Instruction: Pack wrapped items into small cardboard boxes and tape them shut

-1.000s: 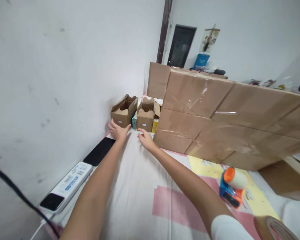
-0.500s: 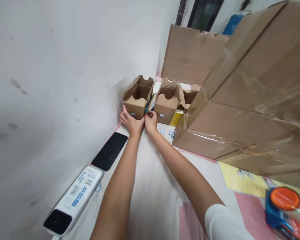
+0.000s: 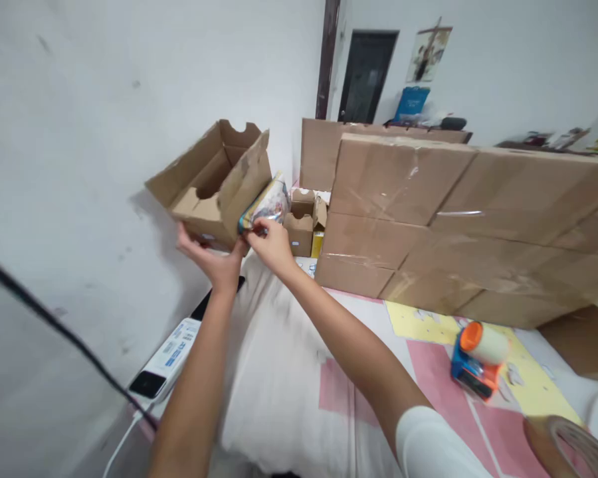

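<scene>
Moved: small open brown cardboard box (image 3: 214,186) lifted off bed's wall edge.
Left hand (image 3: 210,257): cupping box's underside.
Right hand (image 3: 273,244): pinching glossy printed packet (image 3: 266,207).
Handling: light, crushable; support base.

Two bare forearms fill the middle of the view, no watch, no bands, no rings showing on the left hand (image 3: 214,260) or the right hand (image 3: 273,244); the right arm carries a short white sleeve (image 3: 438,446), plain and unmarked, ending above the elbow; the left arm shows no sleeve
</scene>
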`<state>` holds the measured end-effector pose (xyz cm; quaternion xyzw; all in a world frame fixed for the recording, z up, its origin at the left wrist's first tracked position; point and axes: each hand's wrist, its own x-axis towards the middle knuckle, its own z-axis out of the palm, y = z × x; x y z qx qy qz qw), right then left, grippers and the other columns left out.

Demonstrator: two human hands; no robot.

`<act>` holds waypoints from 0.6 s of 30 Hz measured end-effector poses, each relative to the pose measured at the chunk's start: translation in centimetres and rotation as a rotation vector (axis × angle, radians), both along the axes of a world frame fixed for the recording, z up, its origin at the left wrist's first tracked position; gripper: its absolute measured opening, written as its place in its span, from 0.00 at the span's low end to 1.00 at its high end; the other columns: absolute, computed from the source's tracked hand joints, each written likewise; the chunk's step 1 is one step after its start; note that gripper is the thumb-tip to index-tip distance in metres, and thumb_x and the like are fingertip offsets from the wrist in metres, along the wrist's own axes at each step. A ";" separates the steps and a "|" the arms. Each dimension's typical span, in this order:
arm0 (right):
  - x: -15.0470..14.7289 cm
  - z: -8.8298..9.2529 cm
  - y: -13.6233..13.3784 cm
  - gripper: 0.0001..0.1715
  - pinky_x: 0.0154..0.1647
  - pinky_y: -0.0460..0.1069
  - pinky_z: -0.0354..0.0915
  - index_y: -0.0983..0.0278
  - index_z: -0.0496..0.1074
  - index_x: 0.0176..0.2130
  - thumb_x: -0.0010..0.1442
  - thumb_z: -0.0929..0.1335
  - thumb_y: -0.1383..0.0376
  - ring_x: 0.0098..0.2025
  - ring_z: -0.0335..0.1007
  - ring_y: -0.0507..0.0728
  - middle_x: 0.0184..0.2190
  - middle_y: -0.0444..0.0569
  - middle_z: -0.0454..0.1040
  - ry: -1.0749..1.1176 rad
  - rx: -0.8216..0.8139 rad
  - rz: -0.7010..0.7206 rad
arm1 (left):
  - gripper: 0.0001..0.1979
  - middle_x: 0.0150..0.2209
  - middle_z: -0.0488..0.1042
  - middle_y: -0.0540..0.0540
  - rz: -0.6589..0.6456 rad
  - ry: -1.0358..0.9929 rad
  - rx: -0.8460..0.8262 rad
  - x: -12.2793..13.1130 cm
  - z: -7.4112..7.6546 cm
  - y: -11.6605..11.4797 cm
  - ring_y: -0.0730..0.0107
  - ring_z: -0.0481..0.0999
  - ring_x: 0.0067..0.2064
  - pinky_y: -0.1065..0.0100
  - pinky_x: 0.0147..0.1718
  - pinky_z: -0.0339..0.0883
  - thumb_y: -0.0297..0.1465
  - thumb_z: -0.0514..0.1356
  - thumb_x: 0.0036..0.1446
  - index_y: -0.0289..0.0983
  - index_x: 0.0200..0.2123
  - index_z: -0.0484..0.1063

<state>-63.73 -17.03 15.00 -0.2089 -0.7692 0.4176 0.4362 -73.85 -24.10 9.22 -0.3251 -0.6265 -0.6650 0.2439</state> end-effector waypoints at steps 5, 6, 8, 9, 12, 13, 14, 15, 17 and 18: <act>8.9 -1.2 -10.2 0.10 0.26 0.44 0.66 0.65 0.76 0.38 0.59 0.69 0.62 0.21 0.69 0.49 0.24 0.41 0.74 0.017 -0.193 0.240 | 0.52 0.58 0.64 0.39 -0.286 -0.053 0.121 4.4 -2.1 -9.3 0.56 0.69 0.58 0.62 0.48 0.69 0.43 0.72 0.42 0.44 0.66 0.50; 11.0 -2.2 -12.0 0.12 0.23 0.44 0.65 0.65 0.76 0.40 0.60 0.68 0.61 0.19 0.68 0.49 0.25 0.42 0.75 0.016 -0.240 0.251 | 0.49 0.56 0.66 0.41 -0.355 -0.082 0.114 5.6 -3.3 -10.5 0.57 0.71 0.56 0.62 0.49 0.69 0.44 0.72 0.42 0.44 0.64 0.53; 15.4 -4.4 -14.6 0.12 0.21 0.44 0.65 0.65 0.78 0.41 0.62 0.66 0.62 0.19 0.70 0.49 0.29 0.45 0.77 0.007 -0.239 0.204 | 0.45 0.53 0.68 0.44 -0.500 -0.148 0.075 8.4 -5.9 -12.0 0.59 0.73 0.53 0.61 0.52 0.69 0.46 0.72 0.44 0.46 0.61 0.56; 17.6 -5.5 -15.4 0.11 0.22 0.44 0.65 0.64 0.78 0.39 0.61 0.66 0.63 0.21 0.71 0.50 0.32 0.47 0.78 -0.003 -0.193 0.148 | 0.45 0.53 0.69 0.44 -0.575 -0.182 0.045 10.0 -7.2 -12.1 0.59 0.74 0.53 0.60 0.52 0.69 0.46 0.72 0.44 0.46 0.61 0.56; 23.5 -8.3 -15.8 0.09 0.30 0.46 0.68 0.63 0.79 0.36 0.61 0.67 0.66 0.30 0.75 0.53 0.33 0.49 0.79 -0.044 -0.025 -0.068 | 0.52 0.56 0.68 0.41 -0.804 -0.281 -0.088 14.4 -10.2 -10.3 0.56 0.74 0.54 0.57 0.53 0.70 0.47 0.75 0.38 0.47 0.62 0.52; 25.1 -9.1 -15.4 0.09 0.33 0.46 0.69 0.63 0.79 0.36 0.61 0.67 0.66 0.33 0.76 0.54 0.34 0.50 0.79 -0.063 0.005 -0.135 | 0.55 0.57 0.67 0.40 -0.880 -0.308 -0.157 15.7 -10.8 -9.1 0.55 0.73 0.56 0.56 0.53 0.70 0.47 0.77 0.35 0.47 0.63 0.51; 26.7 -9.8 -14.7 0.10 0.35 0.47 0.70 0.64 0.79 0.36 0.61 0.66 0.66 0.35 0.76 0.55 0.34 0.50 0.79 -0.092 0.014 -0.194 | 0.57 0.58 0.66 0.40 -0.952 -0.331 -0.230 16.8 -11.2 -7.7 0.55 0.72 0.57 0.55 0.54 0.69 0.46 0.77 0.33 0.47 0.62 0.51; 28.1 -10.5 -14.1 0.10 0.37 0.47 0.70 0.64 0.79 0.38 0.62 0.66 0.67 0.36 0.76 0.55 0.36 0.51 0.80 -0.138 0.010 -0.236 | 0.57 0.59 0.65 0.40 -1.020 -0.349 -0.304 17.7 -11.4 -6.1 0.54 0.71 0.58 0.55 0.55 0.69 0.45 0.78 0.31 0.47 0.62 0.51; 30.8 -11.5 -12.9 0.10 0.41 0.48 0.70 0.64 0.79 0.40 0.62 0.66 0.69 0.37 0.77 0.55 0.39 0.51 0.81 -0.295 0.007 -0.241 | 0.56 0.60 0.64 0.40 -1.121 -0.369 -0.413 19.2 -11.7 -3.3 0.53 0.70 0.59 0.54 0.54 0.71 0.43 0.79 0.30 0.47 0.61 0.53; 32.1 -11.7 -12.6 0.10 0.43 0.49 0.69 0.64 0.79 0.40 0.61 0.67 0.70 0.39 0.77 0.56 0.40 0.50 0.81 -0.395 0.026 -0.202 | 0.55 0.60 0.65 0.40 -1.153 -0.375 -0.444 19.7 -11.9 -2.1 0.53 0.71 0.59 0.54 0.53 0.71 0.41 0.79 0.29 0.46 0.60 0.55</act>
